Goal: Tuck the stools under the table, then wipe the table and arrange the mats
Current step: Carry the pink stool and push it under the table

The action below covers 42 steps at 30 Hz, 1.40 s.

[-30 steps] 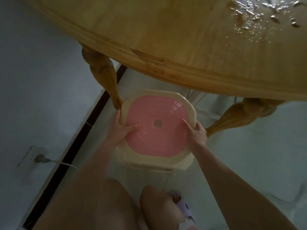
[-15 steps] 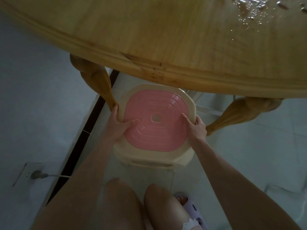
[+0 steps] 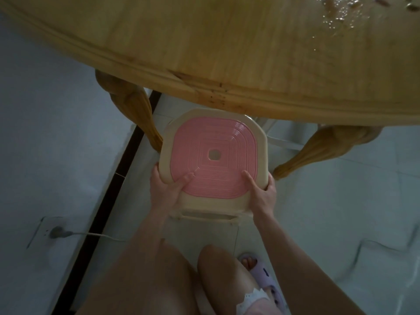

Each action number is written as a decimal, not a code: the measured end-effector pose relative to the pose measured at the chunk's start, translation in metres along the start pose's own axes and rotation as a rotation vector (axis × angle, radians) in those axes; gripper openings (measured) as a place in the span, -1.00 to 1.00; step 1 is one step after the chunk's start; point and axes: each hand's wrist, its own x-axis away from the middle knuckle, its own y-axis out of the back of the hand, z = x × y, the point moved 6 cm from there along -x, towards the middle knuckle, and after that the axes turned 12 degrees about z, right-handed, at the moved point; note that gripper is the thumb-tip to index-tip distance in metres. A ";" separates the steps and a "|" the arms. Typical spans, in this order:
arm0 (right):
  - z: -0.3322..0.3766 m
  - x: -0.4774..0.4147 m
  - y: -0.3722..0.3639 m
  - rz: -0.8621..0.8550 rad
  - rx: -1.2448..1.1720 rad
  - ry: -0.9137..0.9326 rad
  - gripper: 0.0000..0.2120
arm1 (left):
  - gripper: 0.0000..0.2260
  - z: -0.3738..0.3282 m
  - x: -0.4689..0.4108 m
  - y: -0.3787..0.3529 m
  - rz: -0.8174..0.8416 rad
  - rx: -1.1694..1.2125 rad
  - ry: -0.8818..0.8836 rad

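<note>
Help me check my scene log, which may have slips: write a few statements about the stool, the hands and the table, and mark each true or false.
1. The left hand and the right hand both grip the stool at its near corners. True.
2. The stool's seat is blue. False: it is pink with a cream rim.
3. The stool stands between the left table leg and the right table leg. True.
4. The table is dry. False: water drops glisten at its far right.
5. The stool is hidden under the table. False: nearly its whole seat shows.
</note>
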 end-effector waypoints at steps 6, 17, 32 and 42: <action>0.001 -0.006 -0.004 -0.031 -0.019 0.041 -0.30 | -0.14 0.000 -0.010 0.001 -0.011 -0.014 -0.033; 0.030 -0.041 -0.022 -0.018 -0.005 0.081 -0.37 | -0.05 -0.026 -0.054 0.005 0.019 -0.005 -0.087; 0.042 -0.052 -0.026 -0.010 0.026 0.073 -0.34 | 0.17 -0.026 -0.062 0.003 0.017 -0.025 -0.096; 0.043 -0.061 -0.031 -0.009 0.012 0.124 -0.37 | 0.18 -0.022 -0.066 0.004 0.034 -0.035 -0.083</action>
